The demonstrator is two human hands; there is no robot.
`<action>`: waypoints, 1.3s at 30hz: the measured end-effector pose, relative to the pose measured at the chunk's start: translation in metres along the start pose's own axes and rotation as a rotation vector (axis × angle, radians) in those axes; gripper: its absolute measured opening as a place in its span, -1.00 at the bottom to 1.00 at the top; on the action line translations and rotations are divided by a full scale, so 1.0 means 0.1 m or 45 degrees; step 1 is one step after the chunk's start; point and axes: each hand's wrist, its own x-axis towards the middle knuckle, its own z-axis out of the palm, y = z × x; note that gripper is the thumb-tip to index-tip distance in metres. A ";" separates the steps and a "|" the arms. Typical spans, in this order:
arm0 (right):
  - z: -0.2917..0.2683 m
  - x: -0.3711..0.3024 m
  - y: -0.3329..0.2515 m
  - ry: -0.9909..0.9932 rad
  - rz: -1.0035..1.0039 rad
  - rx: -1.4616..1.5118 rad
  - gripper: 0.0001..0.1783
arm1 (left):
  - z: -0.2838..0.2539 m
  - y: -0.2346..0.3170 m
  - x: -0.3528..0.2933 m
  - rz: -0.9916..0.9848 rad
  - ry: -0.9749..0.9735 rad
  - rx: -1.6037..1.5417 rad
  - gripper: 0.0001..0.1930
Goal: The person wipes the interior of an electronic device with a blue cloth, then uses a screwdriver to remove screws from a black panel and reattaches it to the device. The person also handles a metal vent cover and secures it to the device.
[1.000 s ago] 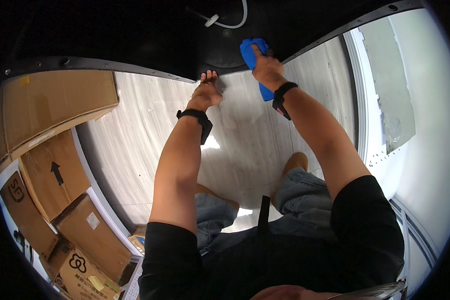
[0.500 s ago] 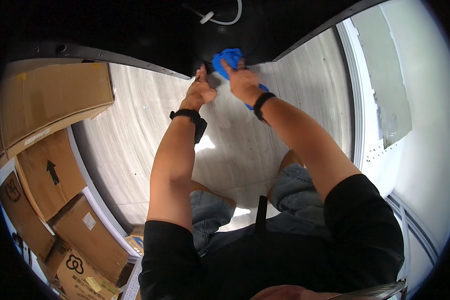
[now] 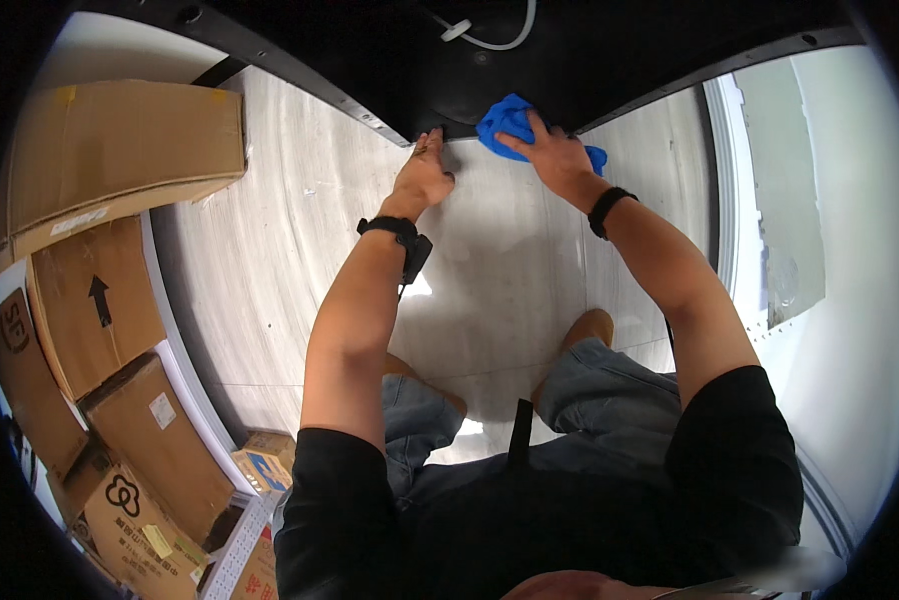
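Note:
My right hand [image 3: 562, 165] presses a crumpled blue cloth [image 3: 503, 122] onto the near edge of a large black cabinet [image 3: 610, 55]. The fingers lie over the cloth, and a loose end of it hangs out beside the wrist. To the left of the cloth, my left hand [image 3: 424, 182] rests its outstretched fingertips on the same black edge, with nothing visible in it. Both wrists wear black bands. A thin white hose [image 3: 505, 45] with a white round fitting hangs inside the cabinet, above the cloth.
Cardboard boxes are stacked along the left side, one large box [image 3: 130, 150] uppermost and a smaller box [image 3: 266, 460] near my left elbow. Wood-grain flooring [image 3: 300, 210] spreads beneath my arms. A white wall [image 3: 860, 250] with a grey-green panel [image 3: 790, 200] stands at right.
The view has turned, shifting the cabinet rightward. My right hand has slid right with the blue cloth, farther from my left hand, which stays at the cabinet edge.

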 end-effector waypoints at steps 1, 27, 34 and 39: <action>0.03 0.03 -0.04 0.013 -0.089 0.012 -0.32 | 0.00 -0.01 -0.02 0.023 0.056 -0.023 -0.17; 0.22 -0.11 0.07 -0.127 0.097 -0.062 -0.41 | -0.13 0.20 0.20 -0.283 -0.333 0.547 -0.22; 0.08 -0.27 0.16 -0.222 0.221 -0.049 -0.37 | 0.10 -0.09 0.24 -0.179 -0.259 0.570 -0.20; -0.14 -0.24 0.08 -0.437 0.328 0.178 -0.27 | 0.05 0.02 0.12 -0.094 -0.108 0.419 -0.21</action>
